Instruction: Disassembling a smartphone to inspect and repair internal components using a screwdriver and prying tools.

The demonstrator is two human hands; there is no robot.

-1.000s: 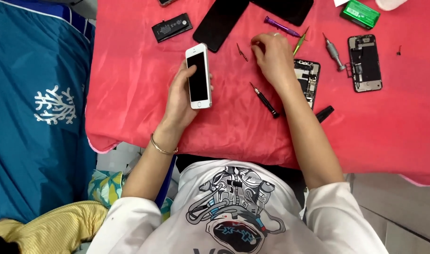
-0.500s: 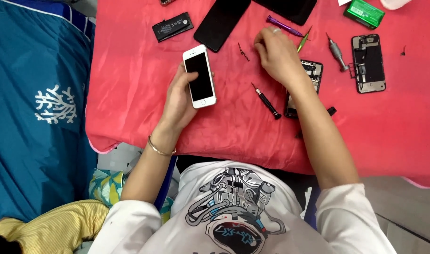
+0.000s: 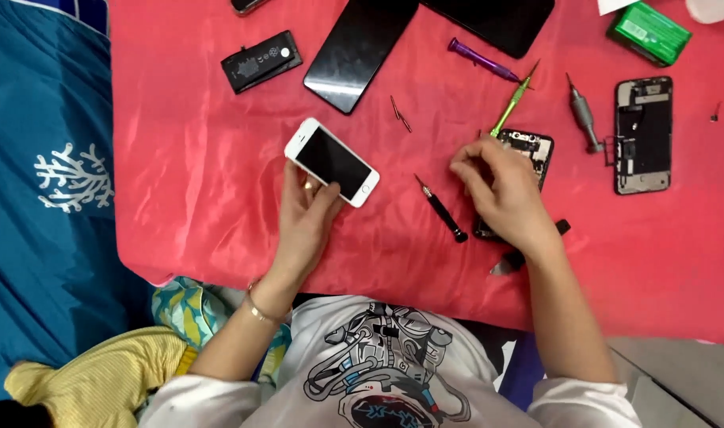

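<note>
While your left hand (image 3: 302, 218) grips the white phone (image 3: 332, 162) from below, fingers closed round its lower edge, the phone sits tilted above the red cloth (image 3: 188, 182) with its dark screen facing up. Your right hand (image 3: 501, 194) hovers over an opened phone chassis (image 3: 528, 150) near the middle of the cloth, fingers curled together with the tips pinched; whether anything small sits between them, you cannot tell from this view. Between your two hands lies a black screwdriver (image 3: 441, 208), its tip pointing toward the white phone, touching neither hand. Just beyond your right hand a green screwdriver (image 3: 512, 101) lies slanted, its lower end near the chassis, and a purple tool (image 3: 482, 61) rests beside it farther up. A grey screwdriver (image 3: 584, 115) lies to the right, next to a second opened phone body (image 3: 643, 135). At the far edge you have a black glass panel (image 3: 360, 49), a black battery (image 3: 261, 61) left of it, and a green box (image 3: 649, 32) at the far right corner. Two small dark pieces (image 3: 528, 246) peek out from under your right wrist.
</note>
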